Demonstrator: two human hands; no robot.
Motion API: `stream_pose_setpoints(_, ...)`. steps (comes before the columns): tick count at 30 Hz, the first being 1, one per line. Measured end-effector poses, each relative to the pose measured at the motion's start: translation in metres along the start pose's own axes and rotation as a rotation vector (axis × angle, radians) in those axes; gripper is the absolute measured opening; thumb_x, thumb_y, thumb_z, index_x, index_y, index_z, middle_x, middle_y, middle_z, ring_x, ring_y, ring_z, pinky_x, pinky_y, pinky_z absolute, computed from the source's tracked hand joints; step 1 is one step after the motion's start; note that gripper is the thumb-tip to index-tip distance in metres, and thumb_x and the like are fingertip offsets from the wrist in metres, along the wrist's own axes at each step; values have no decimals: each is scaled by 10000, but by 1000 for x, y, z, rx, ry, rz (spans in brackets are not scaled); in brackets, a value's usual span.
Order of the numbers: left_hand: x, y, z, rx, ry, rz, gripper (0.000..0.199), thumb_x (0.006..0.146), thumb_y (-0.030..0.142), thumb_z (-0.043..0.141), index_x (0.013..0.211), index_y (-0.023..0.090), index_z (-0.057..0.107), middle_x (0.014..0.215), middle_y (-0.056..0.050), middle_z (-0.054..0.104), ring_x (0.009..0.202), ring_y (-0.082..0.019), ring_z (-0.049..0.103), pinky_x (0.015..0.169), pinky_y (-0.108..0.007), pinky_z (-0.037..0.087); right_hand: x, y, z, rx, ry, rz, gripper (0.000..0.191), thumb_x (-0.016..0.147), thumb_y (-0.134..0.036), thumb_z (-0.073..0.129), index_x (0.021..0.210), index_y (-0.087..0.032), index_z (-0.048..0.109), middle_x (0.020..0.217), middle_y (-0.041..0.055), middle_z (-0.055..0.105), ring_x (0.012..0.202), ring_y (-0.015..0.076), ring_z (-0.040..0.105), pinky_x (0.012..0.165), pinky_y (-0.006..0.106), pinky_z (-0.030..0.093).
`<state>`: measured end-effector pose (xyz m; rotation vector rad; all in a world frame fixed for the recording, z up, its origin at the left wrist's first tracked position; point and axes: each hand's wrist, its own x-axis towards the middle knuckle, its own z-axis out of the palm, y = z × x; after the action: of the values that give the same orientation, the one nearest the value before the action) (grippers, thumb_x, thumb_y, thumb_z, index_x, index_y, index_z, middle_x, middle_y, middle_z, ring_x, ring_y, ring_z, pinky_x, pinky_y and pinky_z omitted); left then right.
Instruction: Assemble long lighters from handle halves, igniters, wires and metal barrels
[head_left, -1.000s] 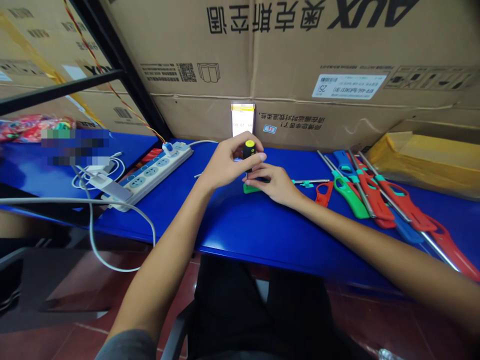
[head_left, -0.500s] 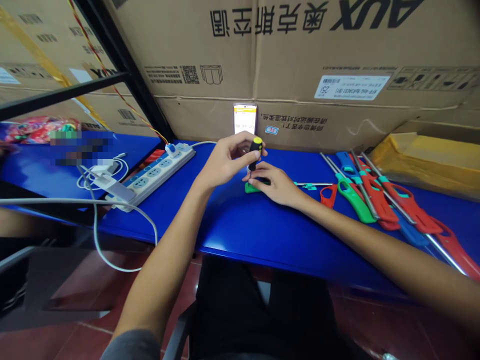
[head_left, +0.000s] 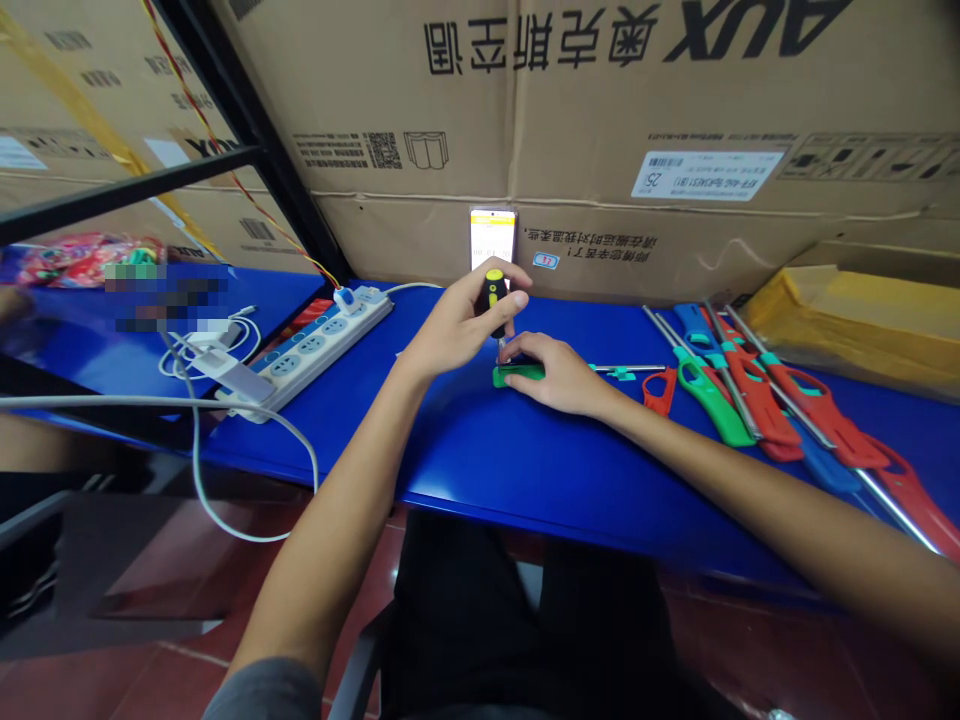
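Both the left hand (head_left: 459, 328), closed round a screwdriver (head_left: 493, 290), and right hand (head_left: 561, 374), gripping a green handle (head_left: 529, 371), are over the blue surface (head_left: 487, 455). Behind the surface stands cardboard (head_left: 577, 105).

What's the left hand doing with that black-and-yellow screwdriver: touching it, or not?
Touching: the head view shows the left hand curled around the screwdriver.

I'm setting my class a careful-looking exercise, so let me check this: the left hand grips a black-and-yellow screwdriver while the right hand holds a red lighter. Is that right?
Not quite: the lighter is green, not red, as the head view shows. The right hand does hold it, and the left hand grips the black-and-yellow screwdriver.
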<state>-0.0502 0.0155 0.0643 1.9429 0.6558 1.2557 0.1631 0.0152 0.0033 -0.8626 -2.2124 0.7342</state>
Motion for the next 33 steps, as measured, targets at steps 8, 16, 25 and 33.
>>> stream_pose_setpoints(8,-3,-2,5,-254,-36,-125,445,1060,626,806,1086,254,562,803,45,597,704,-138,643,758,-322,566,-1,-4,0,-101,-24,7,114,960,-203,869,1048,-265,830,1231,60,848,1215,316,762,1142,527,561)
stream_pose_setpoints(16,-8,-3,-4,-388,-90,-211,401,1002,489,889,1118,230,606,1067,-45,733,977,-194,771,854,-316,603,-2,-3,1,-108,-34,21,120,972,-199,860,1071,-264,844,1227,71,847,1231,317,766,1142,537,574)
stream_pose_setpoints(25,-6,5,5,-457,-91,-230,495,1019,672,799,1250,269,626,817,35,565,694,-136,583,670,-297,516,-1,-1,3,-102,-25,2,116,967,-186,872,1051,-256,833,1219,65,846,1208,306,775,1156,542,568)
stream_pose_setpoints(33,-7,-3,4,-405,-8,-151,510,1005,580,882,1037,282,469,740,99,523,564,-86,483,690,-299,525,-2,0,3,-97,-27,-7,125,971,-195,862,1062,-277,834,1209,55,851,1212,303,766,1150,532,565)
